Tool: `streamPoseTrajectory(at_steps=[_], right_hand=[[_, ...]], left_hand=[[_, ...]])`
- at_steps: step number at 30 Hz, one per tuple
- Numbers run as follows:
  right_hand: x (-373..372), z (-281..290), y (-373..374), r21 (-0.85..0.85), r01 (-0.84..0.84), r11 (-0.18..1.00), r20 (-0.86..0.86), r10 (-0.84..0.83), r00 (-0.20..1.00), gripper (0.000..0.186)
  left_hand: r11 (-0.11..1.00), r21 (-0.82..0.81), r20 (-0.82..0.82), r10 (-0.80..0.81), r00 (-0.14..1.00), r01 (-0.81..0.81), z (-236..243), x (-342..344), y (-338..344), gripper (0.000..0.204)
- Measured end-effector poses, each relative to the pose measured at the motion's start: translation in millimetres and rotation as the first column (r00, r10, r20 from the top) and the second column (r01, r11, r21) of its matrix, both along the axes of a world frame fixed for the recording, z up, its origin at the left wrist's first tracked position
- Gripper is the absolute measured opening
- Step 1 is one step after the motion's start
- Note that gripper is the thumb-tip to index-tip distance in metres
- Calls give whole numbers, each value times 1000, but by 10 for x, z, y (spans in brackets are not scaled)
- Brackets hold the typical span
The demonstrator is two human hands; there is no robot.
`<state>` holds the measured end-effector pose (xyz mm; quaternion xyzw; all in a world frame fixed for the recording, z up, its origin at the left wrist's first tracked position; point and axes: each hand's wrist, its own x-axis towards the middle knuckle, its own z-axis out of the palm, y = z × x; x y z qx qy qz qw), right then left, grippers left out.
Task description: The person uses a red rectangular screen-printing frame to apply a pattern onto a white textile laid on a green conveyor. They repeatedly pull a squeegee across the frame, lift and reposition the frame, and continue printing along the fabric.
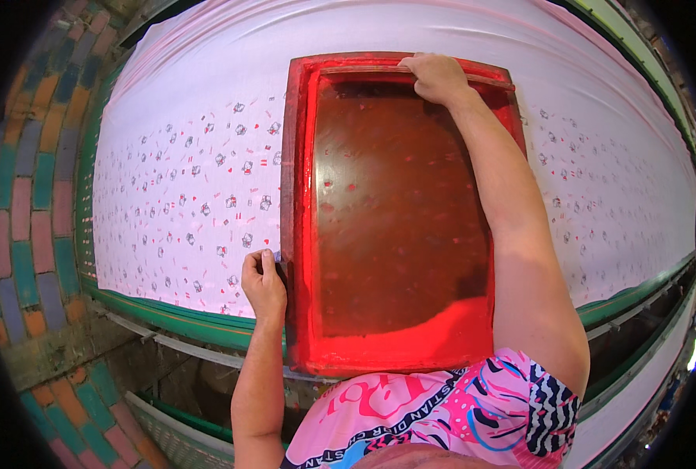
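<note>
A red-coated rectangular frame (305, 203) with a brown translucent screen (403, 203) rests on white fabric (192, 187) printed with small grey and red figures. Red ink pools along the screen's near side. My right hand (439, 78) is closed on a long strip along the frame's far edge, its forearm reaching over the frame's right part. My left hand (264, 283) is beside the frame's left edge, low down, fingers curled and thumb raised, at a small bluish piece that I cannot make out.
The fabric covers a long table with green rails (168, 319) along its near edge. A floor of coloured bricks (21, 211) lies to the left. Metal bars and dark gaps (613, 340) run below the table edge, and my pink patterned shirt shows at the bottom.
</note>
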<state>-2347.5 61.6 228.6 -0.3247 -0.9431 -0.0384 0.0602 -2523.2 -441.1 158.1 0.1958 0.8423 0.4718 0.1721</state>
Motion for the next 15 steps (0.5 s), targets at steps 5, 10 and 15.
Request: streamPoseTrajectory(at_steps=[5,10,15], right_hand=[[136,170,-303,-105,-16,994,63,22,998,41],[459,171,-1015,-143,-41,989,96,55,994,37],[797,214,-2001,-187,-29,982,125,53,991,35]], left_hand=[[1000,9,-21,-24,999,24,3,-15,26,30],[996,54,-48,-64,997,66,33,-12,84,33],[987,60,-140,-142,980,151,-96,-116,91,39]])
